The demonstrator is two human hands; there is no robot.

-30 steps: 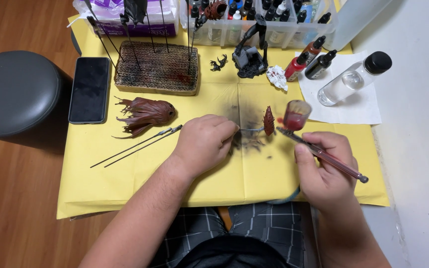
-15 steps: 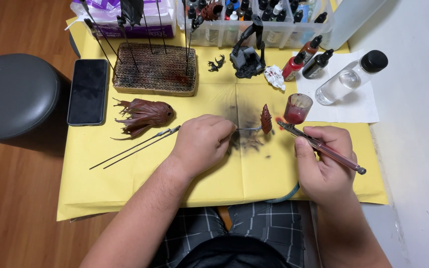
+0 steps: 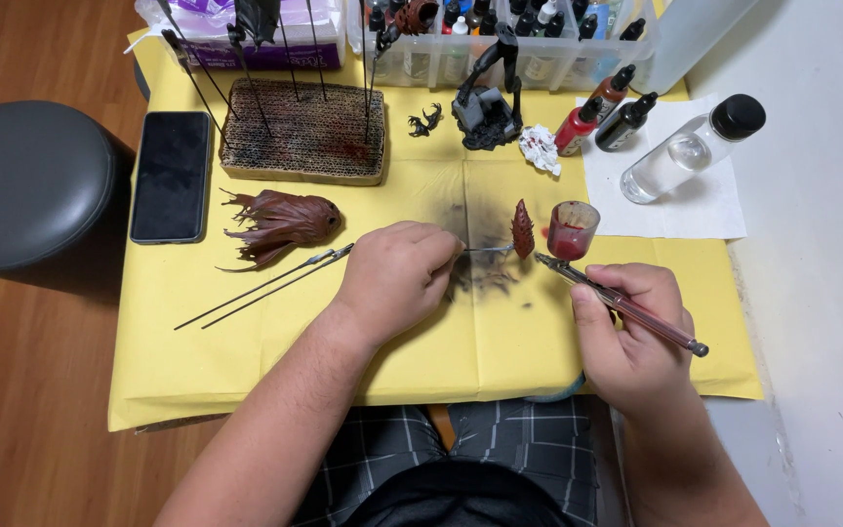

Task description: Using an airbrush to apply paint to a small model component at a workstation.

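Right hand has eased its airbrush toward the clipped red part.

The left hand curls over, knuckles up, so its fingertips and their grip on the thin metal rod are hidden; only the rod's far end shows, carrying the small dark red spiky piece. The right hand covers the middle of the slim reddish airbrush, and its fine tip is too small to make out. Up top, the clear plastic tray of paint bottles is cut off by the frame edge, as is the purple-and-white packet. Both forearms run out at the bottom edge. The grey round stool is clipped at the left.
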